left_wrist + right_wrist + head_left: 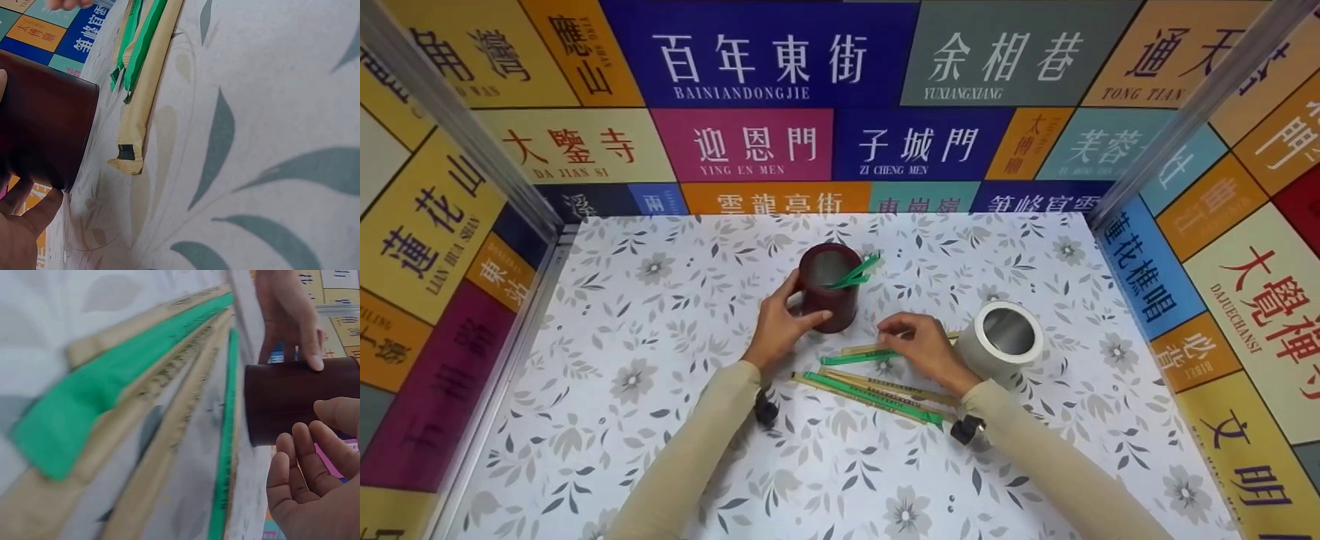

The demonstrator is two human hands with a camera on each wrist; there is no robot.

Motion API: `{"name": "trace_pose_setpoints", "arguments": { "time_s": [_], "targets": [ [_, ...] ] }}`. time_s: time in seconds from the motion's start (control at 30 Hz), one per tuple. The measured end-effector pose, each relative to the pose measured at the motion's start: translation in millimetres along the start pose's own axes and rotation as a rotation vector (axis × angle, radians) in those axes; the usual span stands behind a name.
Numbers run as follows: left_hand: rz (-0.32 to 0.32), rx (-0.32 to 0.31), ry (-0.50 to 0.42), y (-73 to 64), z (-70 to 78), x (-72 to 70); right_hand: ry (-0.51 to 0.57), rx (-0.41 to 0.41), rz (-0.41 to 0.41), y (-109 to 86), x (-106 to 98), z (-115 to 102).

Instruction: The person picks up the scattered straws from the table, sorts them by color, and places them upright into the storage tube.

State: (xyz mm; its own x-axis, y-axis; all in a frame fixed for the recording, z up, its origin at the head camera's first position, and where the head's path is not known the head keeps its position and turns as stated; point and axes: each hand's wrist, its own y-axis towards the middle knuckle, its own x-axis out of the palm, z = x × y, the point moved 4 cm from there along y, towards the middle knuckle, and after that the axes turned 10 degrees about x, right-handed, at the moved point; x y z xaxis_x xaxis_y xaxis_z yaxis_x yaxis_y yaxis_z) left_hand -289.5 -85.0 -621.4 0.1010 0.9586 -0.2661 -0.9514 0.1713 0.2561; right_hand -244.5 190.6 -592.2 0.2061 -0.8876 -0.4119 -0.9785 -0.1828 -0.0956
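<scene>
My left hand grips an upright dark brown-red cup, thumb on the near side and fingers round the left. Two green-wrapped sticks lean out over the cup's right rim. In the right wrist view my right hand has loosely bent fingers, with nothing between thumb and fingertips. It hovers right of the cup, over paper-wrapped sticks that look like disposable chopsticks. A green one lies under the fingers, beside a tan one. Nearer me are several tan sticks and another green one.
A whitish cup with a thick rim stands just right of my right hand, close to the wrist. The table's patterned cloth runs back to a wall of coloured sign panels, with more panels at both sides.
</scene>
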Motion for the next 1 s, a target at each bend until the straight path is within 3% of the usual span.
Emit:
{"name": "trace_pose_setpoints", "arguments": {
  "time_s": [0.2, 0.43, 0.67, 0.9, 1.0],
  "targets": [
    [0.001, 0.035, -0.008, -0.6, -1.0, -2.3, -0.123, -0.068, 0.011, -9.9, 2.9, 18.1],
    [0.001, 0.054, -0.014, -0.2, -0.1, -1.5, -0.305, -0.22, 0.013, -13.8, 2.6, 26.4],
    [0.003, 0.029, 0.003, -0.7, 0.2, -0.3, -0.339, -0.395, -0.009, -12.4, 1.3, 29.3],
    [0.008, 0.001, 0.0, -1.0, -1.3, -1.1, -0.321, -0.387, -0.062, -7.0, 5.3, 41.1],
    [0.007, 0.005, 0.002, -1.0, -1.5, -0.5, -0.364, -0.399, -0.061, -8.0, 6.2, 41.3]
  ]
}}
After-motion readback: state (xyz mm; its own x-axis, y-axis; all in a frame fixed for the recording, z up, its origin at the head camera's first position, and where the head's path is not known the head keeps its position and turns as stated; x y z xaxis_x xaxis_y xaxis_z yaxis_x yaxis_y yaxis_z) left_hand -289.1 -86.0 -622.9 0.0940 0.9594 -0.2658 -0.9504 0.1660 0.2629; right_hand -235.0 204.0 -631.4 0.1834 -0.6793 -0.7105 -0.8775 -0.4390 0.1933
